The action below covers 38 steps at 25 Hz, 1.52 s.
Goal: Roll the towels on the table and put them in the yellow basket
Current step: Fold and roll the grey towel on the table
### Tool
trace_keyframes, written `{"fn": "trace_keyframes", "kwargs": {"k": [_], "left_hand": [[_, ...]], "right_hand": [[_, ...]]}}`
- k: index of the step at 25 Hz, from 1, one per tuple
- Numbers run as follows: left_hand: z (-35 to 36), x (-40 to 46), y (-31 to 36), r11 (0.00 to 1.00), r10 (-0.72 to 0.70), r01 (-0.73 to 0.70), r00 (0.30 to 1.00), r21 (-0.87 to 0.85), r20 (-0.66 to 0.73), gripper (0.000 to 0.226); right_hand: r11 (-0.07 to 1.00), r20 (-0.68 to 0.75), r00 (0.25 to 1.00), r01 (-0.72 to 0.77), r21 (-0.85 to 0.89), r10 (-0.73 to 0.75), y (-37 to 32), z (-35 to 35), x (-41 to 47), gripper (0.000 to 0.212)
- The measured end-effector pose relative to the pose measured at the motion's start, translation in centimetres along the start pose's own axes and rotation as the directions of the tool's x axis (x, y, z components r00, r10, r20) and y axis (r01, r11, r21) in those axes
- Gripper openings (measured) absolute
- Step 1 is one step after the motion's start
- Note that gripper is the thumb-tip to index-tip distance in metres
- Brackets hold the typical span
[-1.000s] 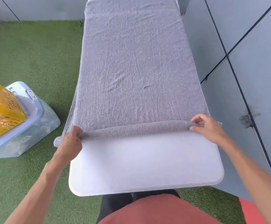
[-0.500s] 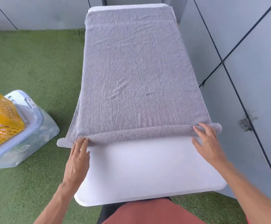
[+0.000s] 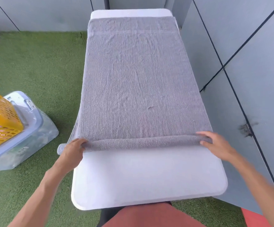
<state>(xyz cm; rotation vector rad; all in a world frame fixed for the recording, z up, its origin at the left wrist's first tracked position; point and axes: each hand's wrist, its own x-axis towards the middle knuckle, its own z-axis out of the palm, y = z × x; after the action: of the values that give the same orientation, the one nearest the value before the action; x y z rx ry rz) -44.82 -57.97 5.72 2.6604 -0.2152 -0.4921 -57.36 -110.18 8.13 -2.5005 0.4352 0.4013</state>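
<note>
A grey towel lies spread lengthwise on the white table. Its near edge is wound into a thin roll that runs across the table. My left hand curls its fingers over the roll's left end, which sticks out past the table's edge. My right hand holds the right end, fingers on top and thumb at the near side. The yellow basket stands at the left edge of the view, partly cut off.
The basket sits on a clear plastic box with a pale lid on green turf. Grey wall panels run close along the table's right side and behind its far end.
Half a second ago both hands lay flat with straight fingers at the roll's near side. Now they grip its ends again, and the roll is thicker.
</note>
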Motion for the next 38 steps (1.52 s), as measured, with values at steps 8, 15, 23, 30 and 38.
{"fn": "trace_keyframes", "kwargs": {"k": [8,15,23,30,38], "left_hand": [[2.5,-2.5,1.6,0.954,0.22,-0.137,0.925,0.267,-0.31,0.042],[1.7,0.9,1.8,0.983,0.096,-0.066,0.981,0.172,-0.171,0.042],[-0.8,1.5,1.8,0.999,0.016,-0.012,0.994,0.033,-0.11,0.027],[2.9,-2.6,2.6,0.958,0.192,-0.112,0.933,0.263,-0.306,0.048],[1.2,1.1,2.9,0.989,0.063,-0.042,0.986,0.139,-0.155,0.048]], "right_hand": [[0.909,-0.393,0.906,-0.021,-0.416,-0.16,-1.2,4.2,-1.0,0.039],[0.934,-0.285,0.956,-0.037,-0.356,-0.071,-1.8,2.7,1.8,0.035],[0.996,-0.172,0.982,-0.085,-0.02,0.081,-1.4,0.1,2.4,0.029],[0.889,-0.347,0.918,0.015,-0.458,-0.194,-1.8,4.2,-0.3,0.049],[0.905,-0.191,0.978,-0.009,-0.425,-0.08,-1.7,1.9,2.4,0.03]]}}
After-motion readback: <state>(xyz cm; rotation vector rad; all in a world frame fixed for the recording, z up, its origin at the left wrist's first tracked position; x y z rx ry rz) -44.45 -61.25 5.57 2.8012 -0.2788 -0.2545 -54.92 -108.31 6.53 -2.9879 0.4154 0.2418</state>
